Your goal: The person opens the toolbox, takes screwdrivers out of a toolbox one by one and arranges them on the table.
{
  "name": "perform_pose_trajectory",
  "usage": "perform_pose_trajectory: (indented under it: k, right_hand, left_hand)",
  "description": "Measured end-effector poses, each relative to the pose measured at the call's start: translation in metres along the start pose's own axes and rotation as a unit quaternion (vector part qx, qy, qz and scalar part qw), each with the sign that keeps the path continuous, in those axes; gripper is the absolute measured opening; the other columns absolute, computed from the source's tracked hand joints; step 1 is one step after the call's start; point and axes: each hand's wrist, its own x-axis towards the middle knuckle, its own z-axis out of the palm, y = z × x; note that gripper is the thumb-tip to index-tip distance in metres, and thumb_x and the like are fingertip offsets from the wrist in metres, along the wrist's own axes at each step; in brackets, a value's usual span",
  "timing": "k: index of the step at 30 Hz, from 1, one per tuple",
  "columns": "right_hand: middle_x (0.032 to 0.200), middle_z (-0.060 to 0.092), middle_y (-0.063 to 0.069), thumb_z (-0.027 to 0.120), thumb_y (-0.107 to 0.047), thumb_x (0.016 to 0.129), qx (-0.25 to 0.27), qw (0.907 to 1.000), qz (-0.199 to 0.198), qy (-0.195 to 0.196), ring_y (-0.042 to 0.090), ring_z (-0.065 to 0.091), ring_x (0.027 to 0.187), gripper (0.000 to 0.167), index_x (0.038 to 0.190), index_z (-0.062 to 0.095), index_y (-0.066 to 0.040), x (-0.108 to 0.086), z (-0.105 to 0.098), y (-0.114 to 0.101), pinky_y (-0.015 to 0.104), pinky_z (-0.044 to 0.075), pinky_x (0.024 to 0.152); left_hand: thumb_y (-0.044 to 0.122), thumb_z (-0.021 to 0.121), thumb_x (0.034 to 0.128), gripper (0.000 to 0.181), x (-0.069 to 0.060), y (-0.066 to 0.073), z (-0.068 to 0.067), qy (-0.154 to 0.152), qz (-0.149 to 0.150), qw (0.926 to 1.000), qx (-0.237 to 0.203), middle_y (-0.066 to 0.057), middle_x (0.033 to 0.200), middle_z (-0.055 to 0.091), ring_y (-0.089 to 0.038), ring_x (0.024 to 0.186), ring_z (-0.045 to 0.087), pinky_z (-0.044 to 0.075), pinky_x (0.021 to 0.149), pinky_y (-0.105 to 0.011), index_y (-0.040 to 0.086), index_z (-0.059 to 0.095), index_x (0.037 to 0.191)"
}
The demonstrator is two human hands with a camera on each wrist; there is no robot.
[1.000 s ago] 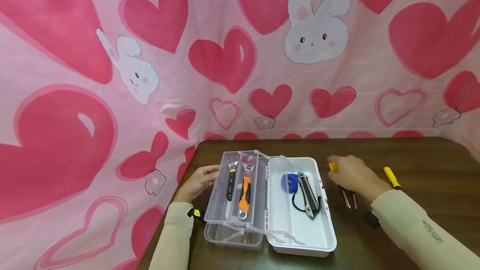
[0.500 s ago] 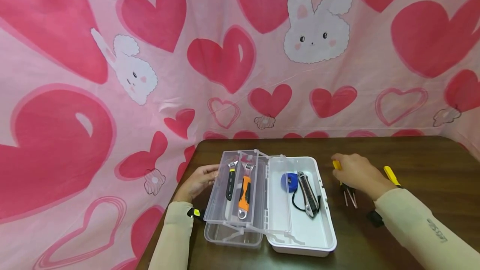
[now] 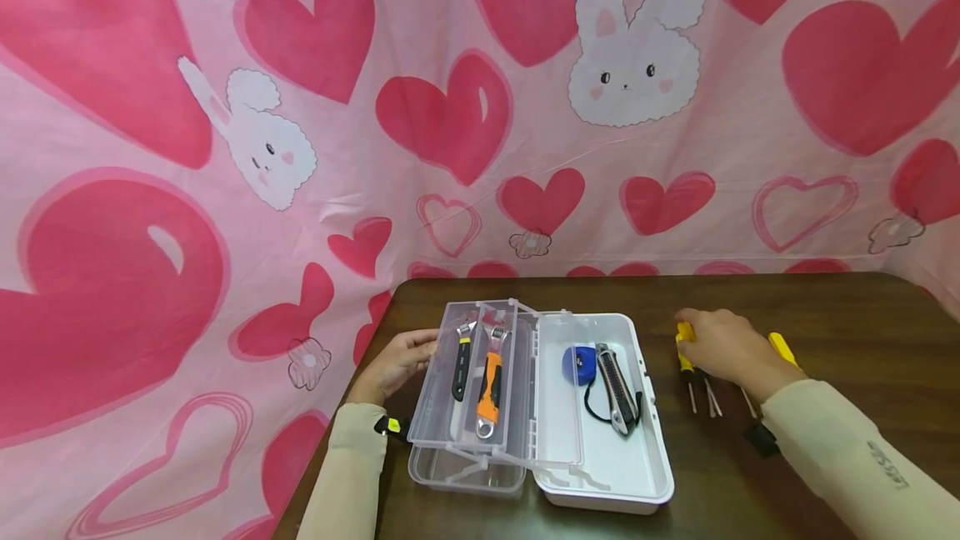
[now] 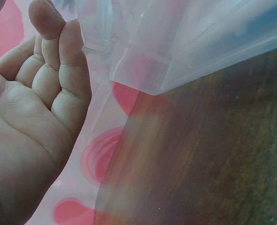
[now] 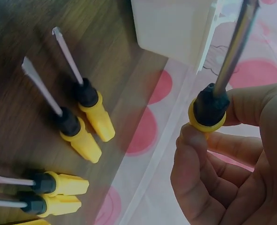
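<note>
My right hand (image 3: 720,348) pinches a yellow-and-black screwdriver (image 5: 208,108) between thumb and fingers, its metal shaft pointing up in the right wrist view. Below that hand, more screwdrivers (image 5: 84,140) of the same kind lie on the table. My left hand (image 3: 397,365) is at the left edge of the clear tray (image 3: 431,419), fingers loosely bent; its fingertips seem to touch the tray in the left wrist view. The tray bears a black adjustable wrench (image 3: 462,369) and an orange-handled one (image 3: 490,386). It belongs to an opened toolbox with a white base (image 3: 615,473).
Inside the white base lie a blue tape measure (image 3: 579,366) and a utility knife (image 3: 617,390) with a black cord. A yellow screwdriver handle (image 3: 782,348) shows beyond the right wrist. A pink heart-patterned cloth (image 3: 525,148) hangs behind the brown table (image 3: 877,357).
My right hand has shifted slightly right over the screwdrivers, and more of their handles and shafts show beneath it. The left hand and the toolbox stay where they were.
</note>
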Motion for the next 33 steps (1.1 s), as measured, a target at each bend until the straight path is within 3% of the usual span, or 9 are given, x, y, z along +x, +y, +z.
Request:
perform_pose_trajectory:
  k: [3,11,17,26,33]
  right_hand:
    - [0.100,0.062,0.025,0.070,-0.023,0.086,-0.008,0.9999,-0.011,0.007,0.029,0.057,0.075,0.056,0.129,0.053,0.007,0.000,0.000,0.004,0.049,0.054,0.067]
    - [0.100,0.061,0.025,0.069,-0.024,0.085,-0.011,0.9999,0.011,-0.004,0.035,0.058,0.080,0.057,0.130,0.051,0.008,-0.002,0.000,0.012,0.061,0.049,0.076]
    - [0.103,0.061,0.029,0.068,-0.023,0.085,-0.022,0.9997,-0.001,0.006,0.037,0.058,0.082,0.056,0.128,0.053,0.008,0.000,0.001,0.018,0.067,0.044,0.079]
    - [0.098,0.063,0.027,0.068,-0.022,0.084,-0.032,0.9991,-0.016,0.022,0.039,0.059,0.081,0.052,0.124,0.056,0.009,0.002,0.002,0.029,0.064,0.047,0.074]
    - [0.107,0.060,0.032,0.069,-0.023,0.085,-0.021,0.9997,0.009,-0.004,0.044,0.058,0.088,0.058,0.128,0.051,0.011,0.002,0.003,0.036,0.067,0.045,0.077]
  left_hand:
    - [0.002,0.049,0.0996,0.044,0.000,-0.001,0.000,-0.001,0.002,1.0000,-0.002,-0.002,0.107,0.070,-0.015,0.093,0.066,0.053,0.082,-0.031,-0.022,0.039,0.134]
    - [0.002,0.050,0.0990,0.038,0.000,-0.004,-0.002,-0.002,0.007,1.0000,0.000,-0.004,0.107,0.070,-0.017,0.093,0.066,0.053,0.082,-0.033,-0.016,0.048,0.133]
    - [0.003,0.050,0.0993,0.034,0.000,-0.005,-0.002,-0.003,0.012,0.9999,0.004,-0.003,0.108,0.069,-0.017,0.094,0.065,0.052,0.084,-0.033,-0.007,0.056,0.131]
    - [0.003,0.050,0.0994,0.039,0.000,-0.006,-0.003,-0.002,0.009,1.0000,0.002,-0.003,0.109,0.069,-0.016,0.094,0.065,0.052,0.084,-0.033,-0.016,0.047,0.133]
    - [0.003,0.049,0.0994,0.041,0.000,-0.006,-0.003,0.000,0.010,0.9999,0.008,-0.003,0.107,0.069,-0.017,0.091,0.066,0.053,0.082,-0.032,-0.019,0.043,0.133]
